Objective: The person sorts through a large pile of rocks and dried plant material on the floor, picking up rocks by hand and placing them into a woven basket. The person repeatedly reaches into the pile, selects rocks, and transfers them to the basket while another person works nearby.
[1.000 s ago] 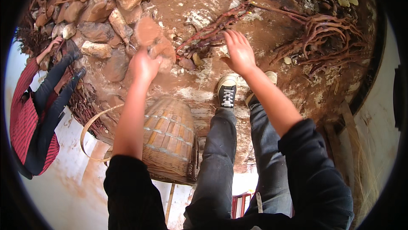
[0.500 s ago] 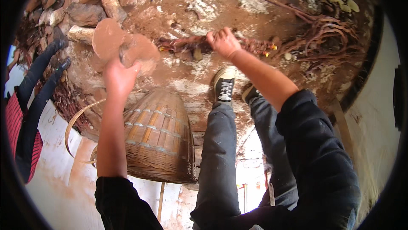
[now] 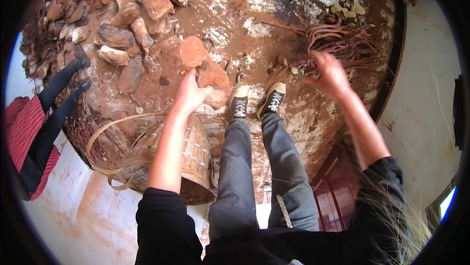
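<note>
My left hand [image 3: 188,96] is closed on the lower edge of a flat, reddish-brown lobed piece [image 3: 214,80] with two rounded lobes, held above the dirt floor. Its exact kind cannot be made out. Over at the right, my right hand [image 3: 333,76] is open, thumb and fingers apart, slightly blurred. It hovers at the near edge of a heap of long, thin reddish-brown stems or roots [image 3: 338,37]; whether the fingertips touch them is unclear. Beneath my left forearm leans a woven bamboo basket [image 3: 196,142] with a looped strap [image 3: 105,130], partly hidden by the arm.
Several brown and pale chunks [image 3: 155,3], like stones or wood, lie at the far left. Another person's legs [image 3: 58,81] stand at the left edge. Small pale yellowish pieces [image 3: 348,11] lie beyond the stems. A white wall [image 3: 416,84] rises on the right.
My right hand has moved right and let go of the bundle of reddish stems with yellow ends. The left hand still holds the lobed piece, now closer to my shoes. The view has shifted.
</note>
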Demonstrator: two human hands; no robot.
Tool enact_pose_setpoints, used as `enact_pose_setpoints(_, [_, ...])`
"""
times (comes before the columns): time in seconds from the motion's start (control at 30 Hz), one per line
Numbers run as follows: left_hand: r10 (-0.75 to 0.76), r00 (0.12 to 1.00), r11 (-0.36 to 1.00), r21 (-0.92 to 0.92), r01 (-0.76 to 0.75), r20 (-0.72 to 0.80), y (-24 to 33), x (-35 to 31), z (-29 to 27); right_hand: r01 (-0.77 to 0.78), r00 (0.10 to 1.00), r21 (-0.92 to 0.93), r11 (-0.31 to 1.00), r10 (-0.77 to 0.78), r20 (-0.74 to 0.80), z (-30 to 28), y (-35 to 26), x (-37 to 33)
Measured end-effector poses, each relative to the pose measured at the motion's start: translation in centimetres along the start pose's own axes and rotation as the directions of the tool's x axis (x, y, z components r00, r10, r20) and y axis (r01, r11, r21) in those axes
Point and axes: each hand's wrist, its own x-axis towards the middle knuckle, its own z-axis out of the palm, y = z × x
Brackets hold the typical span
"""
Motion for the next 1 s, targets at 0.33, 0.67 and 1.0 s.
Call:
enact_pose_setpoints(0.33, [0.097,0.964,0.994,0.03,-0.108,0.248,5.4,-5.1,2.3,0.069,0.99,0.956,0.286,0.096,-0.1,1.6,-15.4,1.0])
enact_pose_setpoints(0.67, [-0.008,0.976,0.886,-0.455,-0.094,-0.216,-2.9,-25.0,-8.4,-0.058,0.959,0.958,0.282,-0.251,0.132,2.3,-12.1,-7.2])
enact_pose_setpoints(1.0, [-0.502,0.67,0.76,0.09,0.643,-0.548,-21.8,-27.8,-1.3,-0.031,0.995,0.742,0.669,-0.047,0.083,7.6,-10.8,-11.9])
